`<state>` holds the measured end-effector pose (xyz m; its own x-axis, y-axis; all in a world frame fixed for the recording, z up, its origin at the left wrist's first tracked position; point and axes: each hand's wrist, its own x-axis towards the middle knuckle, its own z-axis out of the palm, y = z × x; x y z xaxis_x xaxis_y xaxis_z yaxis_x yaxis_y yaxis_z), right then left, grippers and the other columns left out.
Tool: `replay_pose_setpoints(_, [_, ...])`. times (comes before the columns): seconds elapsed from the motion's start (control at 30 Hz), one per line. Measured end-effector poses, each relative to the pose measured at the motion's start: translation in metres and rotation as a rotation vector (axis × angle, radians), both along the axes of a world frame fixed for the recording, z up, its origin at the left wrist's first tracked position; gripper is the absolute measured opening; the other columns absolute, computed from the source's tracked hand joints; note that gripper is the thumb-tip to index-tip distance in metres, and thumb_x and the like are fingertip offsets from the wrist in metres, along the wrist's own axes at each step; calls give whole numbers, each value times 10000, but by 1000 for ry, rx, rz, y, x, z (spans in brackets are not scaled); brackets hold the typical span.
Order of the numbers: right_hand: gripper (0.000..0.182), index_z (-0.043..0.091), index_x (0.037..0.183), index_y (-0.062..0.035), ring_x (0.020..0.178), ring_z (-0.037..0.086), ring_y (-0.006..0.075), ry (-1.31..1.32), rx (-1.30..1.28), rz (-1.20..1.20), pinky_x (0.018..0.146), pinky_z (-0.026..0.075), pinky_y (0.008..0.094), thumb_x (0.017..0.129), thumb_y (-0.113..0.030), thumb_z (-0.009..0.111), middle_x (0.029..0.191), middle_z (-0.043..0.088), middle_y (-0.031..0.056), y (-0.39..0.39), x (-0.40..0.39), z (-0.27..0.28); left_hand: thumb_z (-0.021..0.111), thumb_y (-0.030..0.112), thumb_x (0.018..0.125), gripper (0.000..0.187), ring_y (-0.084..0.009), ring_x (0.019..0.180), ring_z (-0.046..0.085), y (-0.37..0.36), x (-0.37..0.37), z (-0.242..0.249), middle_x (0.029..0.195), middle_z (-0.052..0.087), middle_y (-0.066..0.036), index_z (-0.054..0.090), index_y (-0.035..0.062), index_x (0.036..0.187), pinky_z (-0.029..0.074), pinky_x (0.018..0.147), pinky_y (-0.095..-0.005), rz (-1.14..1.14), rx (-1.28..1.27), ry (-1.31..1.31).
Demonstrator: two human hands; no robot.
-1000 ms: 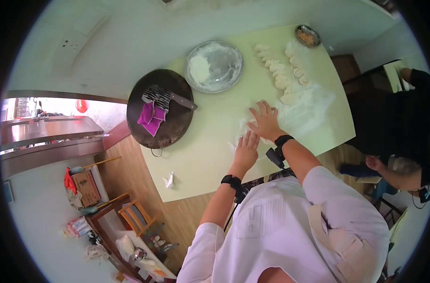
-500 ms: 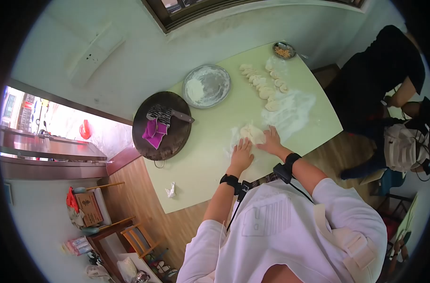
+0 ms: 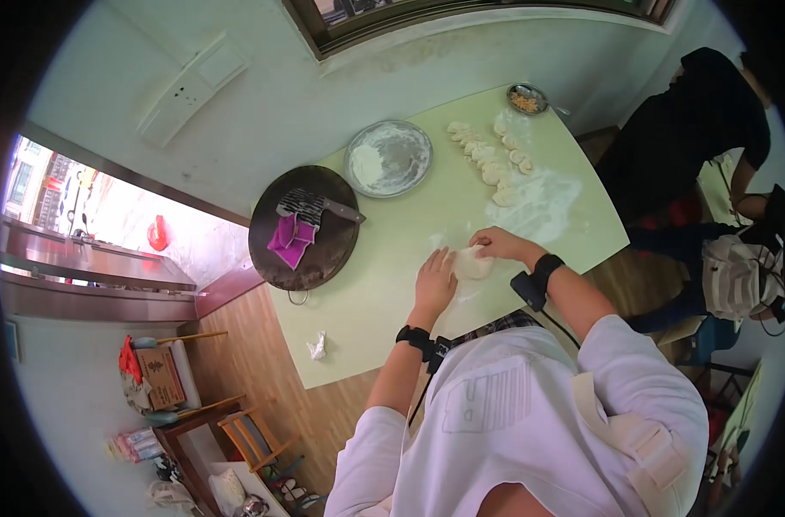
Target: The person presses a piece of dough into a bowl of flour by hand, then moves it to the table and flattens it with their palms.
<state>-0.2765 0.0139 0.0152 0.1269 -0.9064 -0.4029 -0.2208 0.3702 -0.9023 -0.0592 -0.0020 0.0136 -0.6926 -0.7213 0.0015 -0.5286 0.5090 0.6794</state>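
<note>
A flattened piece of pale dough point(image 3: 472, 264) lies on the light green table near its front edge, between my hands. My left hand point(image 3: 435, 283) rests flat at the dough's left edge, fingers stretched out. With bent fingers, my right hand point(image 3: 508, 246) pinches the dough's upper right edge; the fingertips are partly hidden. Beyond them, loose flour point(image 3: 543, 202) is spread over the tabletop. Two rows of shaped dough pieces point(image 3: 487, 164) run towards the back of the table.
Left of the dough, a round dark chopping board point(image 3: 276, 185) bears a cleaver point(image 3: 345, 210) and a purple cloth point(image 3: 291, 241). A floury metal tray point(image 3: 409, 159) and a small bowl of filling point(image 3: 526, 102) stand farther back. Crumpled tissue point(image 3: 317, 346) lies front left. Another person point(image 3: 689, 138) is at the right.
My right hand has gone from lying flat beside the dough to pinching its upper edge. My left hand has shifted slightly down and left. The camera view has tilted a little.
</note>
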Motion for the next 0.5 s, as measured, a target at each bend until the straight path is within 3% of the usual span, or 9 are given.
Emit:
replay_pose_setpoints(0.07, [307, 582, 904, -23, 722, 541, 140, 240, -92, 245, 654, 429, 271, 609, -82, 644, 774, 596, 57, -11, -9, 5, 523, 174, 733, 529, -299, 1201, 266, 3, -6, 4, 1309, 282, -118, 355, 76, 1225, 282, 948, -424, -183, -215, -165])
replay_pose_setpoints(0.13, [261, 605, 856, -25, 712, 564, 160, 307, -132, 196, 650, 442, 283, 611, -105, 645, 816, 614, 69, -16, -14, -10, 518, 190, 738, 552, -294, 1216, 241, 11, -10, -5, 1329, 237, -119, 328, 81, 1244, 267, 960, -420, -264, -233, -232])
replay_pose_setpoints(0.2, [212, 628, 784, -28, 718, 584, 254, 527, -95, -56, 652, 458, 325, 619, -161, 626, 787, 613, 131, -17, -16, -23, 514, 206, 742, 575, -288, 1230, 217, 19, -15, -14, 1349, 193, -120, 300, 85, 1262, 252, 972, -415, -346, -250, -299])
replay_pose_setpoints(0.3, [215, 630, 736, -29, 627, 591, 250, 677, -86, -247, 582, 456, 321, 669, -232, 605, 666, 608, 128, -17, -7, -33, 508, 243, 752, 568, -284, 1246, 181, 25, -21, -24, 1363, 143, -132, 308, 84, 1259, 226, 987, -413, -372, -209, -351])
replay_pose_setpoints(0.43, [305, 626, 690, -29, 560, 580, 255, 728, -54, -368, 548, 448, 328, 713, -326, 558, 599, 590, 128, -12, 5, -13, 507, 270, 759, 577, -289, 1250, 166, 27, -24, -18, 1360, 142, -141, 298, 85, 1264, 223, 988, -411, -350, -217, -345])
replay_pose_setpoints(0.5, [352, 617, 666, -25, 534, 568, 272, 549, -48, -466, 533, 435, 341, 744, -354, 519, 583, 584, 131, -5, 14, -4, 504, 278, 763, 579, -291, 1251, 165, 24, -21, -17, 1361, 144, -137, 293, 83, 1266, 224, 988, -409, -355, -210, -359])
